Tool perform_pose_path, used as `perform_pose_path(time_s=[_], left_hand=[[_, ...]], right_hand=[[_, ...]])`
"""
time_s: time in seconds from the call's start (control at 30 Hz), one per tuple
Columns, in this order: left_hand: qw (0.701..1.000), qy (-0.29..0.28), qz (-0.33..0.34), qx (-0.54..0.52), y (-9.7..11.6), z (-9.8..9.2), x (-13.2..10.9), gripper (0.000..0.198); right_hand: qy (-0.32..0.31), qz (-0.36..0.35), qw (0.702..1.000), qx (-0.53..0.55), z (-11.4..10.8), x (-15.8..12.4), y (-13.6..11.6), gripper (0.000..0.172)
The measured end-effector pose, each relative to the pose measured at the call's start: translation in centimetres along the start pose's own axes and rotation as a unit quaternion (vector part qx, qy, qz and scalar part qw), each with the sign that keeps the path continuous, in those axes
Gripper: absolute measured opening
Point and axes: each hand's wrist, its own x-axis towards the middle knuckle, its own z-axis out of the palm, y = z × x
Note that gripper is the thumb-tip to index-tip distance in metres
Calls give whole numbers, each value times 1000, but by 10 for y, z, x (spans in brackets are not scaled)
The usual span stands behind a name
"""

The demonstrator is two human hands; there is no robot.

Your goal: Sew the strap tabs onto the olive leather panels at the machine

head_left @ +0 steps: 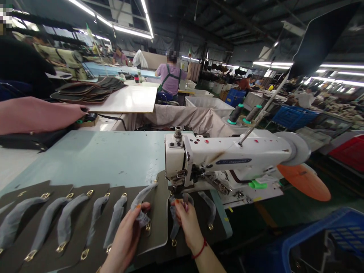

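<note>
My left hand (127,233) is closed around a plastic-wrapped handle (143,194) with gold buckles, which lies on a dark brown panel (159,212). My right hand (188,220) pinches another wrapped handle (174,226) just below the needle area of a white sewing machine (204,151). Its fingertips partly cover that handle. Left of my hands, several overlapping brown panels (76,212) carry similar wrapped handles. One more wrapped handle (209,206) lies to the right of my right hand.
A pale blue tabletop (113,155) extends behind the panels. A blue crate (278,250) stands at lower right. Two thread cones (236,113) rise behind the machine. A person in purple (170,77) sits beyond, and stacked dark pieces (88,89) lie at back left.
</note>
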Motion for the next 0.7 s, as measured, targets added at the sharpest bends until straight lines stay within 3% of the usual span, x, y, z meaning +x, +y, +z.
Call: perform_pose_path(time_s=[0.2,0.3,0.4,0.57,0.7], left_hand=[[998,-48,20,20,0,-6,-2,34],[999,-21,4,-36,2,-16,14,35],[999,-42,-12,12,10,-16,36,41],[969,-162,-10,189,41,17,47,43],[958,-237,-34,157,57,50,35,50]], right_hand=[[-41,38,997,50,12,17,2,41],[-47,51,995,72,7,18,6,36],[-63,60,993,78,2,19,8,33],[-67,41,995,60,1,27,3,27],[-46,-16,998,-38,5,29,-1,21]])
